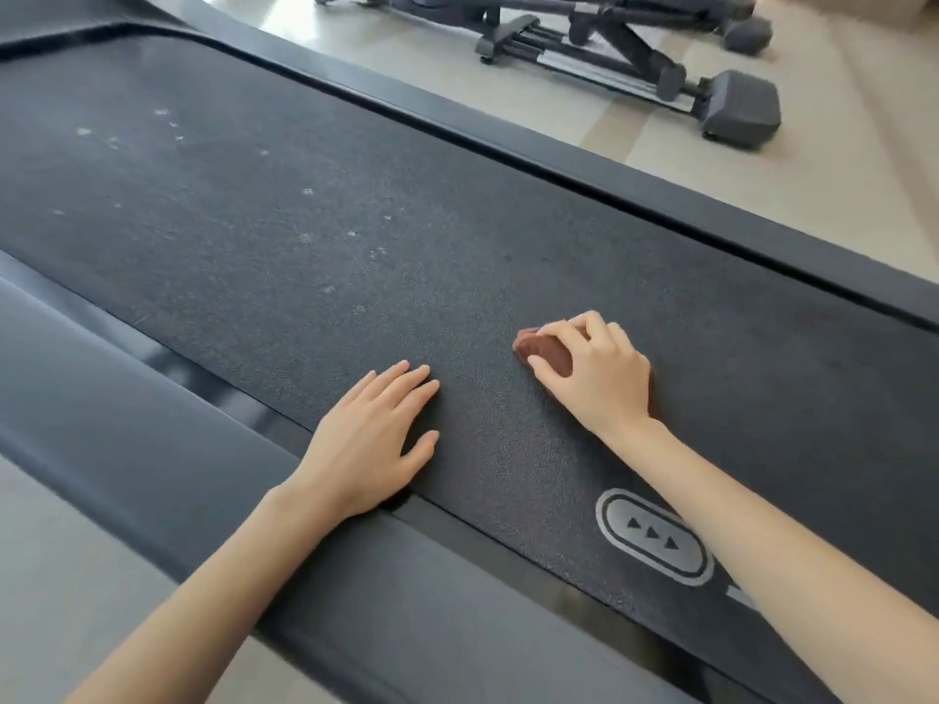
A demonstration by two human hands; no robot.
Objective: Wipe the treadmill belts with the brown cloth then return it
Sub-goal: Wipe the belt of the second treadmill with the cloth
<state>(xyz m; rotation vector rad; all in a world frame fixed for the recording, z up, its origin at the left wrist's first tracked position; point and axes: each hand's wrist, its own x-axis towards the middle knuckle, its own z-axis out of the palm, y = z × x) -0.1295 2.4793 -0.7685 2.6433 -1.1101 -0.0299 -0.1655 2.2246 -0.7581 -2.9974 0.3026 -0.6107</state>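
- Two hands of yours are down on the treadmill belt, a dark grey surface with a fine, grainy texture that runs diagonally across the view.
- Your left hand lies flat on the belt close to the near side rail, its fingers straight and close together and the thumb held out to the side.
- Your right hand sits further out on the belt, apart from the left, with its fingers curled over the brown cloth.
- That cloth is bunched into a small wad under your palm and pressed against the belt, with only its end showing past your thumb and fingertips.
- Scattered pale specks mark the belt ahead of your hands, mostly toward the far left; the patch around your hands looks evenly dark.
- One light grey oval mark with three small arrows is printed on the belt just beside your right forearm.
- Beyond the belt runs the far side rail, dark and smooth, and past it the floor is pale beige and brightly lit.
- Another exercise machine stands on that floor at the top right, showing dark frame bars, silver rails and a blocky grey foot.
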